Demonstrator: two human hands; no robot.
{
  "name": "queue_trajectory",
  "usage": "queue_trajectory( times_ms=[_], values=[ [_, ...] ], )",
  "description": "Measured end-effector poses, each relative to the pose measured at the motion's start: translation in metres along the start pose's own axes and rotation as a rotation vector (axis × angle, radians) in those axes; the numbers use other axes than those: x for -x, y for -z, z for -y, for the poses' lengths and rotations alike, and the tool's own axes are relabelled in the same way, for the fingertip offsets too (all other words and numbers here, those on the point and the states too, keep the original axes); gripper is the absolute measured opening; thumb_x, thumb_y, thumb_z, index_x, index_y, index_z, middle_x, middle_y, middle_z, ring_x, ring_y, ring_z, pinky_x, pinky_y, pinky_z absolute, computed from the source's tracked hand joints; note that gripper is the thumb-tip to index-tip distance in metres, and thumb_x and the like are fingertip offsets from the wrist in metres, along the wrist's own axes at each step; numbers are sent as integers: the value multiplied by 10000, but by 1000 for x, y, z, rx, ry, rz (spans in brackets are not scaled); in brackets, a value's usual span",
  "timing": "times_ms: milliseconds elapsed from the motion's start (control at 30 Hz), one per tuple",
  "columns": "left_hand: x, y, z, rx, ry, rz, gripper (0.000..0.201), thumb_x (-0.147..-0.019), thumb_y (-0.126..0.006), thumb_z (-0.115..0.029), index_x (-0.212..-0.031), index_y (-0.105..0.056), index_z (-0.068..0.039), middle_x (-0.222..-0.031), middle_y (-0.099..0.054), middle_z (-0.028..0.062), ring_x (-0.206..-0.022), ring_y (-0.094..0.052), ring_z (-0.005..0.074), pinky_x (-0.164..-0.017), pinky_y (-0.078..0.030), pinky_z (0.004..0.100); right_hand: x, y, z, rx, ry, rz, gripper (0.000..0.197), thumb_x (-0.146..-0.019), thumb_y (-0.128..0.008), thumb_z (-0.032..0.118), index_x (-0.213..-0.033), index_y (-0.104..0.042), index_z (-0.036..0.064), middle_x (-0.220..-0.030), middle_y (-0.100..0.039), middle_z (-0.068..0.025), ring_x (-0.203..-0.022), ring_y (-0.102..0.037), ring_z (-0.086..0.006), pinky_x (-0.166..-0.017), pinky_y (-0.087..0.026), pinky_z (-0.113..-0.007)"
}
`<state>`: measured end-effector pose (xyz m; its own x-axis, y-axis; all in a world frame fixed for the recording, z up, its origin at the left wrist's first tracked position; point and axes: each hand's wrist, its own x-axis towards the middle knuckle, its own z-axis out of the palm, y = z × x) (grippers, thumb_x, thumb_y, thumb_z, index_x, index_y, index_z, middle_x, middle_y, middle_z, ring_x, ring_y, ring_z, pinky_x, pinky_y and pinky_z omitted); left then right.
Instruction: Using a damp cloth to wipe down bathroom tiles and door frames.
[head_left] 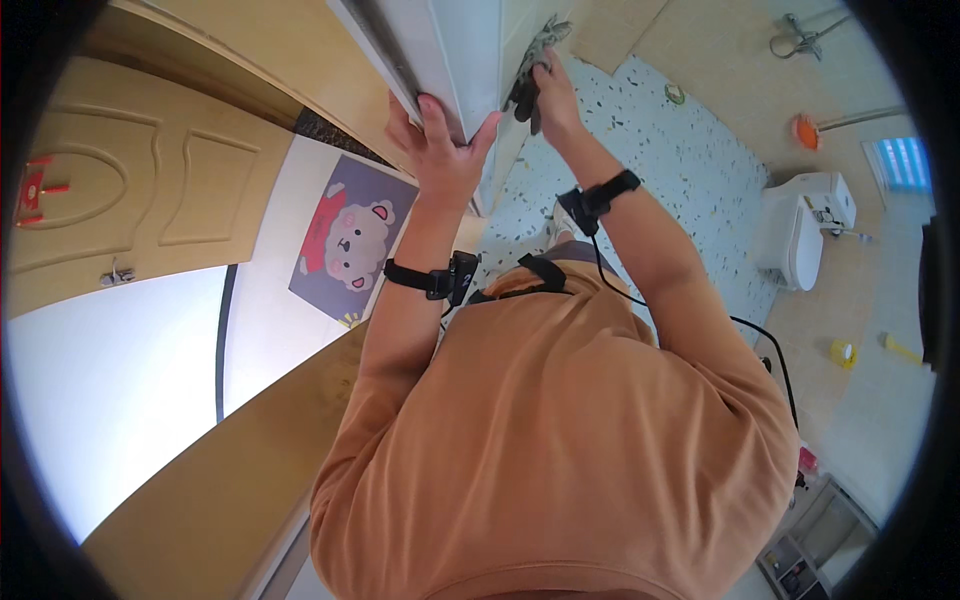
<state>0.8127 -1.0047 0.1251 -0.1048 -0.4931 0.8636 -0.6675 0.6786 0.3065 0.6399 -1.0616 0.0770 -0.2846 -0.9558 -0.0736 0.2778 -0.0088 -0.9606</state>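
Note:
My left hand [440, 155] is closed around the edge of a white door frame [468, 60], with the fingers on its left side and the thumb toward its right. On the other side of the frame, my right hand [556, 95] grips a crumpled grey cloth [535, 65]. The cloth lies against the pale upright surface beside the frame, and part of it hangs down dark below the fingers. A black strap with a small device sits on each of my wrists.
To the right is a bathroom with a speckled floor [640, 150], a white toilet [800, 235] and a wall tap [800, 38]. A mat with a cartoon bear [352, 240] lies at the left, near a wooden door [150, 185]. A black cable [775, 345] runs by my right arm.

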Motion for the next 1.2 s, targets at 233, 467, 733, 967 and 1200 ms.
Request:
queue_trajectory(
  times_ms=[233,467,733,967,1200],
  values=[
    [0,4,3,-32,-11,7,1151,-688,-812,-248,-1459,34,-122,-1383,-45,299,-1228,-188,433,-980,-280,519,33,-13,-5,82,135,40,488,-921,-439,156,-1352,-326,-42,-1349,-407,-205,-1241,-387,-260,-1030,-275,-292],
    [1,-1,3,4,-25,-24,1140,-712,-790,-245,-1444,63,-48,-1405,-55,287,-1252,-170,414,-1006,-230,521,-26,15,2,43,93,-32,444,-909,-437,151,-1314,-401,-29,-1329,-444,-201,-1219,-422,-260,-1011,-301,-287],
    [10,3,11,-59,14,-79,1108,-702,-799,-250,-1457,-8,-76,-1405,-104,283,-1251,-203,414,-993,-263,492,43,-9,-23,214,198,76,476,-909,-466,105,-1346,-357,-51,-1339,-443,-181,-1236,-410,-201,-1012,-293,-242],
    [3,8,6,-19,49,-20,1089,-723,-783,-230,-1455,7,-72,-1438,-54,269,-1272,-176,407,-1017,-230,495,-30,8,-13,217,241,4,473,-897,-473,178,-1321,-400,-19,-1276,-490,-244,-1203,-460,-326,-1001,-327,-301],
    [9,8,5,-39,164,-13,1096,-744,-761,-212,-1449,68,-81,-1434,-13,286,-1303,-120,423,-1030,-205,517,36,-10,-12,338,331,61,471,-911,-480,145,-1330,-382,-47,-1311,-472,-198,-1216,-445,-244,-1009,-309,-276]
  ],
)
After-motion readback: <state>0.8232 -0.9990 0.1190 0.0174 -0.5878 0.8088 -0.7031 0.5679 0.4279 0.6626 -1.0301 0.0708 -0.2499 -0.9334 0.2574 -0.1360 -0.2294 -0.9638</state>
